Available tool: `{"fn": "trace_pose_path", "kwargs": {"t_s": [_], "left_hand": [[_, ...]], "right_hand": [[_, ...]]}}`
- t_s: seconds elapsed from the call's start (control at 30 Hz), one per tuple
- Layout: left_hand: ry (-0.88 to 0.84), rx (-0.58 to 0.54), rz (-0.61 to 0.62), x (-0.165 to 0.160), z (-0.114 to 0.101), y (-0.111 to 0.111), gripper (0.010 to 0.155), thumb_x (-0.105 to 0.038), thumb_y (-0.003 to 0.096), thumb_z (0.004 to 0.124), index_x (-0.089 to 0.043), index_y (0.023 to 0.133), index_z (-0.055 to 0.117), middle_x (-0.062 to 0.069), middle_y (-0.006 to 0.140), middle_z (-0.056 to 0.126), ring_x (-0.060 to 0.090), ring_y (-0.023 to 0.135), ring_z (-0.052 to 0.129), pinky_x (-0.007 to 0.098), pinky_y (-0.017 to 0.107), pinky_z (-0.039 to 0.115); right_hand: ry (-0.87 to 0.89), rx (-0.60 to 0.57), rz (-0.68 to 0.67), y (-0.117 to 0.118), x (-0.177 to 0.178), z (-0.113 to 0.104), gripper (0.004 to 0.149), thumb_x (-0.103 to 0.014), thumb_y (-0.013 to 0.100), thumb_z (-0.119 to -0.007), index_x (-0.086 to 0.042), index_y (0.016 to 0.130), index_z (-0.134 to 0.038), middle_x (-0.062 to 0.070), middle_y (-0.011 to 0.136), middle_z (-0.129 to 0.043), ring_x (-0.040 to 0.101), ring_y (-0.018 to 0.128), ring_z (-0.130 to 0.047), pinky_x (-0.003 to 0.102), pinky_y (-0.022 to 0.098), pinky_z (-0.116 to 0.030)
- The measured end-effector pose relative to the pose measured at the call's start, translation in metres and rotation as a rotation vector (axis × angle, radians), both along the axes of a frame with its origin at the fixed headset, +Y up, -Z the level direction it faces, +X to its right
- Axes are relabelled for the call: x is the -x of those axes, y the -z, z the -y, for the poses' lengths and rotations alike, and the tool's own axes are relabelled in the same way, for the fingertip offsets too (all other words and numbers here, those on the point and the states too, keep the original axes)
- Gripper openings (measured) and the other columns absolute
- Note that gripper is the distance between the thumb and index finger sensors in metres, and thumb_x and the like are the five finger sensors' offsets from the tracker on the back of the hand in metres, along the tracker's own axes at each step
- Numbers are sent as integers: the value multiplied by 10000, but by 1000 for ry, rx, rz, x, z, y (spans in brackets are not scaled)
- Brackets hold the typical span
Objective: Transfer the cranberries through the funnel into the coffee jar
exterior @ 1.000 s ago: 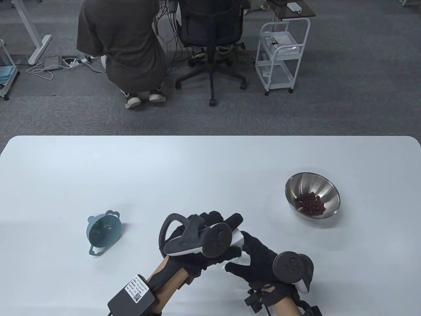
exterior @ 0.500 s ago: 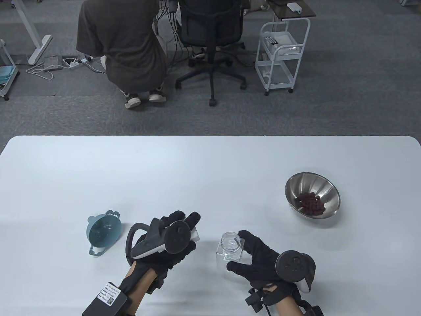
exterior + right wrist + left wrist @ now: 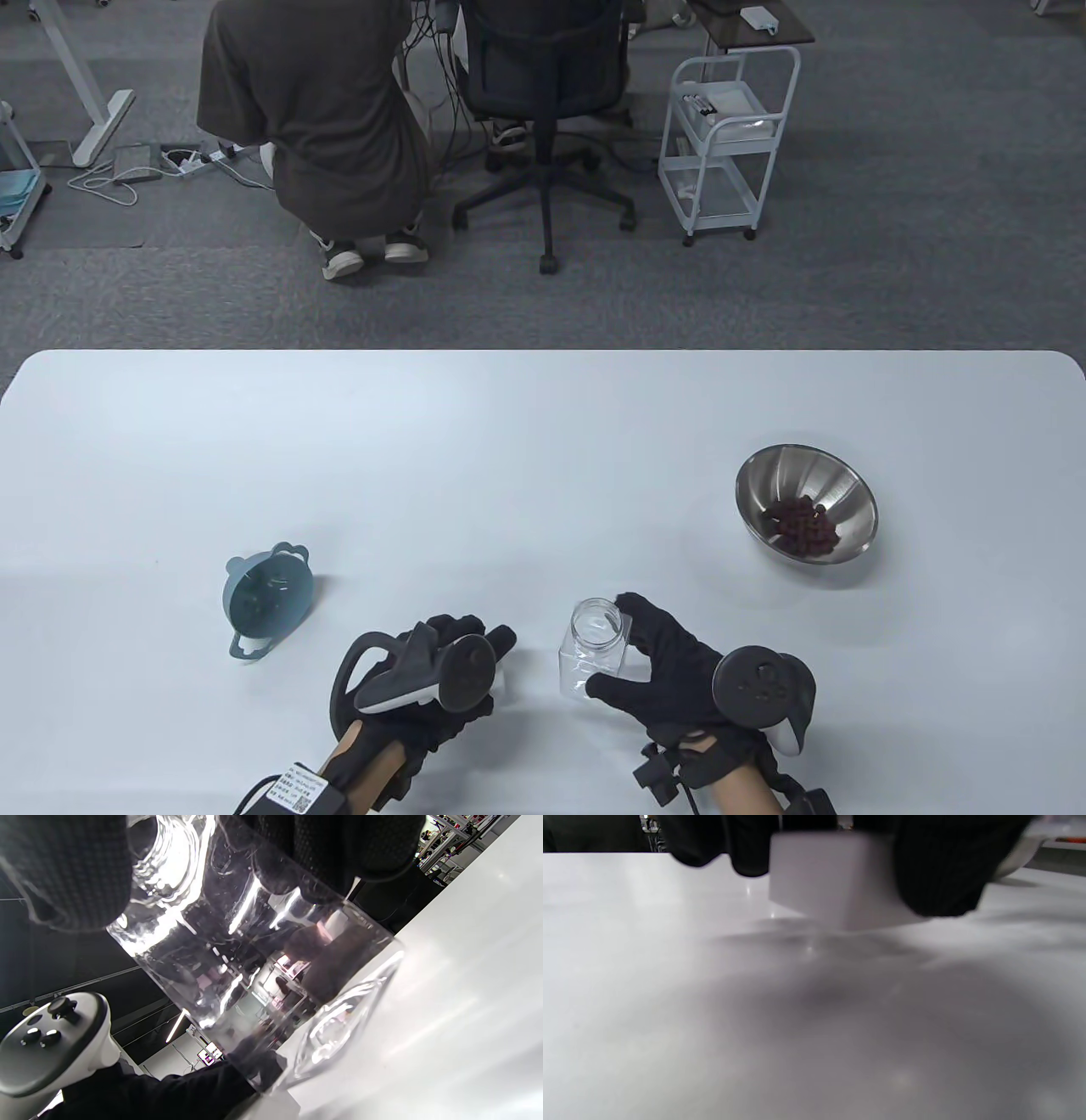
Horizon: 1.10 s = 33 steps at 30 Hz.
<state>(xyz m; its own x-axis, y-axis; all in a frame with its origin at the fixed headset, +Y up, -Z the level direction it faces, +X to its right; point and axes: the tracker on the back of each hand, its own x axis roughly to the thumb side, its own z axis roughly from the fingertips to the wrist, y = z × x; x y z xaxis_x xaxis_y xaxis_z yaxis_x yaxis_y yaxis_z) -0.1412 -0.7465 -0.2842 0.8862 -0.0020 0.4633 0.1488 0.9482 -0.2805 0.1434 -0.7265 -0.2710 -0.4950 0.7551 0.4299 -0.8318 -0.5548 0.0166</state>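
A clear square coffee jar (image 3: 592, 649) stands open on the white table; my right hand (image 3: 653, 658) grips it from the right, and it fills the right wrist view (image 3: 254, 976). My left hand (image 3: 462, 658) holds the jar's white lid (image 3: 835, 878) just above the table, left of the jar; in the table view the lid is mostly hidden under the hand. A blue funnel (image 3: 267, 598) lies on its side at the left. A steel bowl (image 3: 806, 514) with dark red cranberries (image 3: 802, 526) sits at the right.
The white table (image 3: 509, 441) reaches across the table view. Beyond its far edge are a crouching person (image 3: 314, 127), an office chair (image 3: 547, 102) and a white cart (image 3: 730, 136).
My left hand lifted the white lid off the jar, carried it left and lowered it toward the table. The jar now stands open in my right hand.
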Motion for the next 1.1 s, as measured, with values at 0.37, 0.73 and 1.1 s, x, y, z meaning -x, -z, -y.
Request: {"fn": "trace_pose_path", "kwargs": {"t_s": [0.37,0.73,1.1], "left_hand": [[50,11,42,-7,13,-6,785,-574,456,739,-400,1117,352,50,1219,402,425,1107,546,570,752,588],[-500,-110,-57,13,-45,-10,753,-626,475,690,-295,1130,523,120,1223,434,465,1099,572,582,748,607],[-1139,-89,-172,52,-41,-11,758,-637,498,664,-265,1141,513,129,1222,457,474,1091,591,595,750,597]], "right_hand": [[0,-3,4,-1,-1,-1,908,-593,349,-953,-86,994,-567,141,980,-777,372,821,-876,477,573,-751],[39,-21,84,1,-8,-10,911,-596,352,-950,-68,991,-571,155,976,-788,365,812,-901,454,560,-782],[-66,36,263,25,13,-16,921,-564,368,-963,-33,983,-530,189,985,-747,388,828,-887,443,552,-813]]}}
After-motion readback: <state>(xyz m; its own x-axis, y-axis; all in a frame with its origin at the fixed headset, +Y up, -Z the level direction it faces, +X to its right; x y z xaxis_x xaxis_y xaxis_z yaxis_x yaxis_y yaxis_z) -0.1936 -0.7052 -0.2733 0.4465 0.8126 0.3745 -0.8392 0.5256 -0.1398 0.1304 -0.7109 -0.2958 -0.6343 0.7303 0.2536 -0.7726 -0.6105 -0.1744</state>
